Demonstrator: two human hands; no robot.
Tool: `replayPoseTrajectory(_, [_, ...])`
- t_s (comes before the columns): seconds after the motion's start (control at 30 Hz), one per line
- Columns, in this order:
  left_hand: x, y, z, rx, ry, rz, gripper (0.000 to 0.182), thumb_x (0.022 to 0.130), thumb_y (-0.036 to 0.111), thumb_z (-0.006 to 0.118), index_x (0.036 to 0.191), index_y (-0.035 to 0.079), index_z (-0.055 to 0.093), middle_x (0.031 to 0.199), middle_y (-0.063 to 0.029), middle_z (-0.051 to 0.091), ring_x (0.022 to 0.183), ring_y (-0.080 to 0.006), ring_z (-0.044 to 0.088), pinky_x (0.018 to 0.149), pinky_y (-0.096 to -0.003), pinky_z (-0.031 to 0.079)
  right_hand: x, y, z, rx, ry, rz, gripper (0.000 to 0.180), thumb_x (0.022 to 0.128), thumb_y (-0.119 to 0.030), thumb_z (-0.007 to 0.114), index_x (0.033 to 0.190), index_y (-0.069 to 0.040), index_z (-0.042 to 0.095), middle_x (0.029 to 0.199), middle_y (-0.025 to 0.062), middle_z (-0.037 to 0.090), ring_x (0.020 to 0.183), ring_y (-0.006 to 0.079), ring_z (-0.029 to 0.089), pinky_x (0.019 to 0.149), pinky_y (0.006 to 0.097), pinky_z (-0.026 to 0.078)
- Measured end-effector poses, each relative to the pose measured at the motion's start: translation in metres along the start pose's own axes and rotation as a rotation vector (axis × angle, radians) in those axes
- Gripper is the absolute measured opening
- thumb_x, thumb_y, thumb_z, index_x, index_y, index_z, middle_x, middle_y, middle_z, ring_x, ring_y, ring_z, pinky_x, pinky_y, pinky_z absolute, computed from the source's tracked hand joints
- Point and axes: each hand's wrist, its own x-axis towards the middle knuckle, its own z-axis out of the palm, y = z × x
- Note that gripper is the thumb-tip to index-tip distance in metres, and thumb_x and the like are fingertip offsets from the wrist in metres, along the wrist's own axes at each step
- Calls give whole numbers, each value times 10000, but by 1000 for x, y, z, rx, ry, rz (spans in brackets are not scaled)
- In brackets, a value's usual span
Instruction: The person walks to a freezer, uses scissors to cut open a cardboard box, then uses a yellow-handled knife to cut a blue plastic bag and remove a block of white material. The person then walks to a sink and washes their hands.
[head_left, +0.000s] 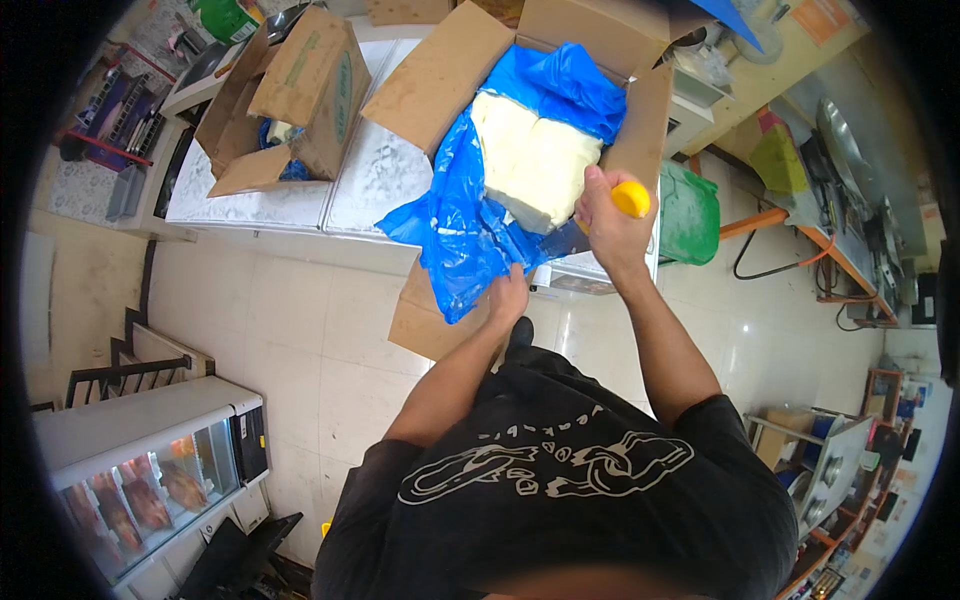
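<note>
My right hand (616, 217) is closed around the yellow handle (630, 199) of a knife, whose wide blade (564, 241) points down and left beside the near side of a pale yellow block (534, 157), perhaps butter or margarine. The block lies in an opened cardboard box (639, 120), with a blue plastic liner (457, 244) folded back around it. My left hand (510, 292) grips the near edge of the liner, left of the blade; its fingertips are partly hidden by the plastic.
The box rests on a white marbled freezer top (390, 169). A second opened cardboard box (300, 90) is at its left. Beyond the right side stands a green bin (686, 214). A brown cardboard flap (420, 319) shows below the freezer's edge. Lower left is a glass-fronted display case (150, 480).
</note>
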Motion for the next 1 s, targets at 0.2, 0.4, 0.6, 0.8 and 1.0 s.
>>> replayPoseTrajectory(0.2, [0,16,-18,-71,-130,-49,303,971,216,397,934,-12,593,997,-315,632,957,-513,573,820,-591,412,29,11,21,-246,17,27,220,932,-129,663,757,-81,540,568,-3,521,473,84,488,430,250,386])
replayPoseTrajectory(0.4, [1,22,-16,-40,-126,-5,351,965,237,399,946,-49,601,964,-320,639,945,-524,573,838,-581,418,32,23,56,-665,-58,86,326,875,-219,678,671,20,591,565,102,573,529,213,580,542,375,456])
replayPoseTrajectory(0.6, [20,-33,-19,-314,-109,-364,377,941,261,440,953,-66,626,996,-280,631,943,-447,569,847,-521,428,2,15,35,-1081,-273,207,332,843,-261,707,876,63,649,824,287,664,776,393,664,692,452,499])
replayPoseTrajectory(0.8, [8,-81,-24,-411,-129,-156,384,932,262,459,995,-74,633,1122,-356,596,1068,-510,543,921,-540,407,-27,-10,-32,-1017,-299,197,264,874,-220,698,813,26,623,680,138,614,612,248,587,574,371,461])
replayPoseTrajectory(1.0, [-9,-79,-62,-221,-20,-191,384,932,247,472,1069,-80,620,1090,-346,619,1055,-507,565,906,-522,429,-60,-48,-33,-637,-81,220,281,920,-174,690,713,-50,546,582,-12,506,511,76,466,473,263,376])
